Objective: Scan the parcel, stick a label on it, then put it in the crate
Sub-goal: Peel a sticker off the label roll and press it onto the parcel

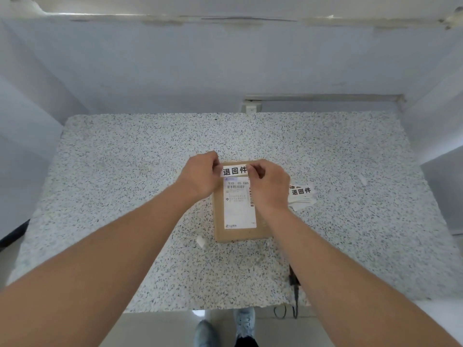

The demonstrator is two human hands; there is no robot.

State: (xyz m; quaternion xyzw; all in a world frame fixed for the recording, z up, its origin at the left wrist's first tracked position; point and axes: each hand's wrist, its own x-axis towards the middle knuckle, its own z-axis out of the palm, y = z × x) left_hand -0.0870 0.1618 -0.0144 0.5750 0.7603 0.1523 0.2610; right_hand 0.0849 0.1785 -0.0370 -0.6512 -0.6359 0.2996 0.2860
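While both hands are busy up at the far end of the parcel (238, 204), it's lying flat near the middle of the speckled tabletop (125, 171), a brown cardboard box with a white shipping slip (239, 206) stuck on its top face. The left hand (200, 176) pinches the left end of a white label (235, 170) with bold black characters, and the right hand (269, 185) pinches the right end, so the strip is stretched between them right over the parcel's far edge, just past the top of the shipping slip. Can't tell if the label is actually touching the cardboard or hovering just above it. Just to the right of the parcel, partly behind the right wrist, sits a small pile of more labels (300, 194) with the same print. Near the parcel's closest left corner there's a little white scrap (201, 241) on the tabletop. Closer to me than the parcel and off to its right, a dark scanner-looking thing (293, 281) lies by the front edge, mostly hidden by the right forearm, its cable (281, 311) hanging over the edge. Crate isn't visible anywhere.
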